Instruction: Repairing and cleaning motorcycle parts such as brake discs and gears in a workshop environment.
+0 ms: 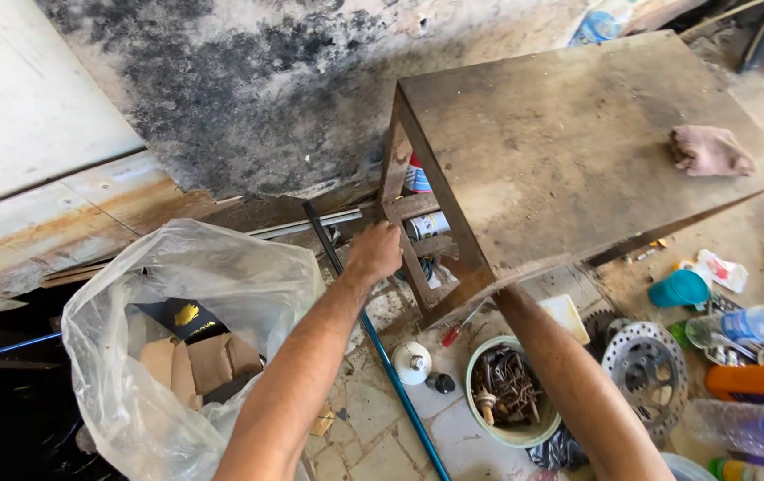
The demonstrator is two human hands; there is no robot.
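A worn wooden table (569, 142) stands in front of me against a stained wall. My left hand (375, 251) is closed on the side rail of the table's frame, near its left legs. My right forearm (569, 383) reaches under the table's front edge, and that hand is hidden beneath the top. A crumpled pinkish rag (710, 150) lies on the tabletop at the right. Cans (425, 224) sit on a shelf under the table.
A clear plastic bag (177, 338) with cardboard stands at left. On the tiled floor lie a blue rod (395, 383), a bowl of rusty metal parts (508, 392), a brake disc (647, 367), a teal cup (678, 289), plastic bottles (747, 325) and a red-handled screwdriver (455, 331).
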